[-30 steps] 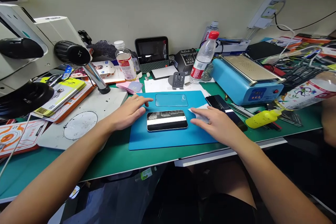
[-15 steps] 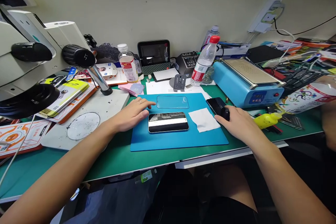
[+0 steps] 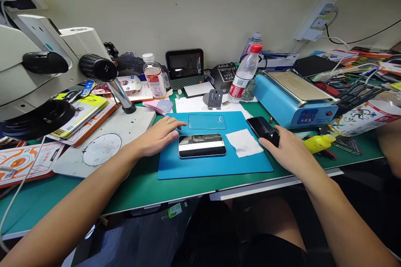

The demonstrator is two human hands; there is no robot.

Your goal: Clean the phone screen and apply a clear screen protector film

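On the blue mat (image 3: 194, 170) lies a smartphone (image 3: 202, 146), face up, its screen reflecting a white band. Behind it rests a clear screen glass with a dark border (image 3: 207, 122). My left hand (image 3: 161, 132) lies flat at the mat's left edge, fingers stretched out, its index fingertip close to the glass. A white cloth (image 3: 244, 142) is spread right of the smartphone. My right hand (image 3: 283, 146) grips the near end of a black phone (image 3: 260, 127) at the mat's right edge, thumb on one side and fingers on the other.
A microscope (image 3: 46, 75) with a pale base (image 3: 138, 122) stands at left. Behind the mat are a red-capped bottle (image 3: 243, 76), a phone stand (image 3: 215, 99) and a white-capped bottle (image 3: 154, 77). A blue heating machine (image 3: 282, 100) and yellow squeeze bottle (image 3: 318, 143) sit at right.
My right hand has shifted slightly to the right and turned a little, with more of the black phone showing. My left hand stays in place; the view has moved slightly.
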